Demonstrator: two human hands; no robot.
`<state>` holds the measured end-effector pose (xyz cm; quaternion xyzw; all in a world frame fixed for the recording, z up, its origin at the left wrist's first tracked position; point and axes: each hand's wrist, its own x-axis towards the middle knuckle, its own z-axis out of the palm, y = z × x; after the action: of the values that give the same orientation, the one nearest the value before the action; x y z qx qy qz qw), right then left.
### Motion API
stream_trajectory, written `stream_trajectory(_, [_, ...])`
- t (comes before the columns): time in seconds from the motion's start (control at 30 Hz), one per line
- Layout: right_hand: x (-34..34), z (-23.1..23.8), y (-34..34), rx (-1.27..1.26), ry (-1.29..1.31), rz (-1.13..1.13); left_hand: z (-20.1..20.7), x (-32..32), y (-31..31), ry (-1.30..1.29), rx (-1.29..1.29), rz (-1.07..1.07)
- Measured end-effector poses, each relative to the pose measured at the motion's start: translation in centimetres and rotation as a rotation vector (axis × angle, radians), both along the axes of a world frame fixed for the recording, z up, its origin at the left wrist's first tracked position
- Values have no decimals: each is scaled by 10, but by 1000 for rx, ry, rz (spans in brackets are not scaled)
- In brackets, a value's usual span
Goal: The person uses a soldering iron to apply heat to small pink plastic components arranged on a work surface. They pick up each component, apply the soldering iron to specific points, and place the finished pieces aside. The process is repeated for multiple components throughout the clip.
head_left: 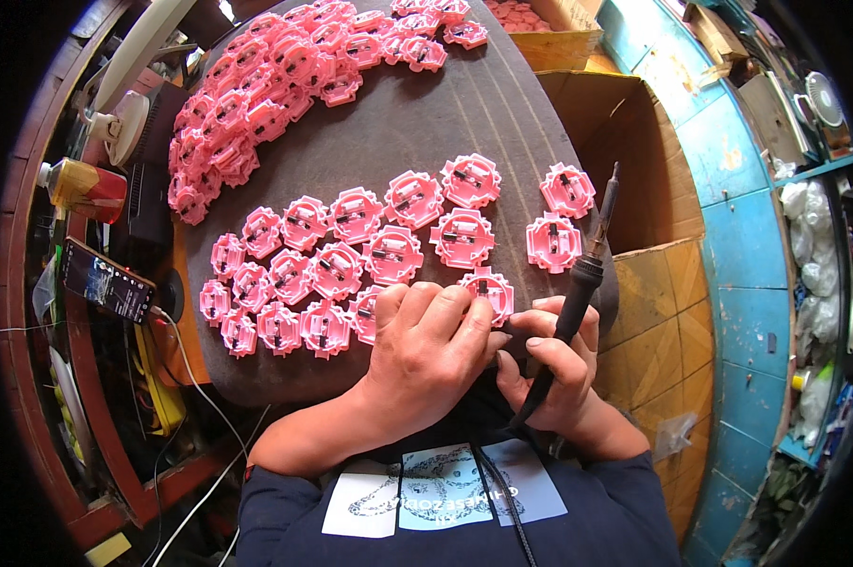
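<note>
1. The left hand (425,354) is resting nearest to us at the near edge of the dark round board (426,123), fingers curled down and pressing on a pink toothed plastic part (489,288); whether they are clamping it I cannot tell.
2. The right hand (554,364) is sitting just beside it, fingers closed around a black soldering iron (585,274) that is pointing up and away over the board's right edge.
3. Rows of the same pink parts (351,255) are spreading out left of the hands, with two lying apart near the right rim.
4. A bare strip of board is separating them from a heap of pink parts (275,85) at the far side.
5. An open cardboard box (625,132) is crowding the right edge; a phone (107,281) is lying off the left.
</note>
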<state>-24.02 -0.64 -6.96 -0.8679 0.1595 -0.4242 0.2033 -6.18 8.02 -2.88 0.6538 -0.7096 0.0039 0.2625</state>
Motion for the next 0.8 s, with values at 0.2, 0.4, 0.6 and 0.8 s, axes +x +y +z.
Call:
stream_trajectory(0.2, [-4,-3,3,22,-6,14,14,9,6,54,0,-79])
stream_trajectory(0.4, [11,-14,7,-24,-44,8,-1,14,2,84,-58,-124])
stream_trajectory(0.6, [17,-11,-1,-86,-52,14,-2,12,0,151,-82,-111])
stream_trajectory(0.8, [19,-7,-4,-57,-74,11,1,12,-3,300,-56,-142])
